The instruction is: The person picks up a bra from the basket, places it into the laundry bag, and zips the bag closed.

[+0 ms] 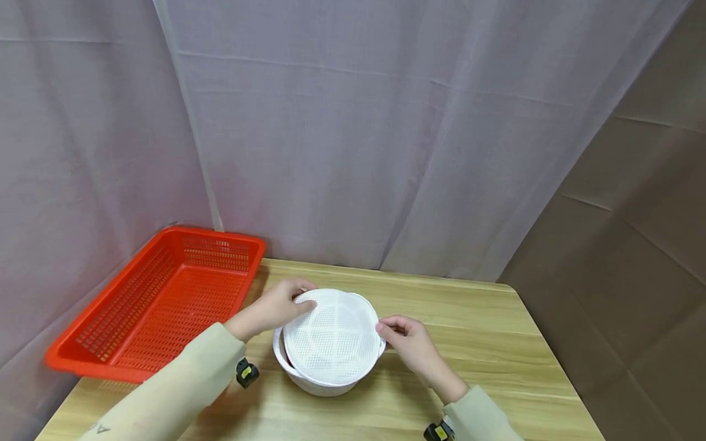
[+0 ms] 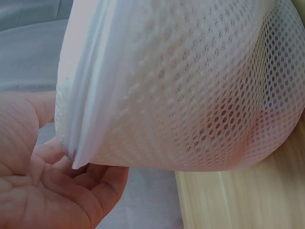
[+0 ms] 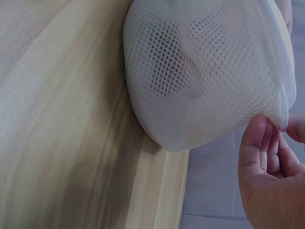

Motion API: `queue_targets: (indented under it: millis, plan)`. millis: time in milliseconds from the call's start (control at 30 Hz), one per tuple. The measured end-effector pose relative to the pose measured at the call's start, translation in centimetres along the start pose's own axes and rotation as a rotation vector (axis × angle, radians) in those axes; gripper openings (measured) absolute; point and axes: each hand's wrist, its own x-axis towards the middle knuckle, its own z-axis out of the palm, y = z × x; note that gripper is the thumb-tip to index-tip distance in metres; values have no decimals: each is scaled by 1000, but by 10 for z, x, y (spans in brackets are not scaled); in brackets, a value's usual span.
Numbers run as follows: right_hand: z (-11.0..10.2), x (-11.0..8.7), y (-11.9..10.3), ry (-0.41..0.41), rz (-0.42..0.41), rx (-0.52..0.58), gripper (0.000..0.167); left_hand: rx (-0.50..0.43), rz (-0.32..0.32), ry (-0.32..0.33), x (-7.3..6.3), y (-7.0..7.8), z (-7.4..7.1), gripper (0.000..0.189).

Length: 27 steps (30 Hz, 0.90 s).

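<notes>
A round white mesh laundry bag (image 1: 314, 388) stands on the table, its circular mesh lid (image 1: 332, 340) lying over the top. Along the left side a gap shows between lid and rim. My left hand (image 1: 276, 311) pinches the upper left edge of the lid, thumb on top. At the right edge, my right hand (image 1: 412, 346) pinches the rim between thumb and fingers. Up close in the left wrist view, the bag's side wall (image 2: 200, 109) is soft honeycomb mesh with a smooth edge band. What the bag contains cannot be made out.
A large red plastic basket (image 1: 182, 267) with slotted walls stands on the left, close to my left forearm. The wooden table (image 1: 469, 318) ends at a grey curtain (image 1: 342, 153) behind and a brown cloth (image 1: 618, 294) on the right.
</notes>
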Motion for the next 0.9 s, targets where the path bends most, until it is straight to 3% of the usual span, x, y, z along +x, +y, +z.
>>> queue_targets:
  millis: [300, 533, 700, 900]
  plan:
    - [1, -1, -2, 10, -10, 19, 23, -78, -22, 25, -3, 0, 4, 29]
    - [2, 11, -7, 36, -60, -12, 27, -226, -35, 87, -5, 6, 3, 28]
    - [7, 19, -21, 52, -40, -39, 34, -306, -33, 123, -6, 14, 3, 27]
    - [13, 24, -37, 28, -27, -104, 37, -293, -9, 163, -7, 18, 6, 25]
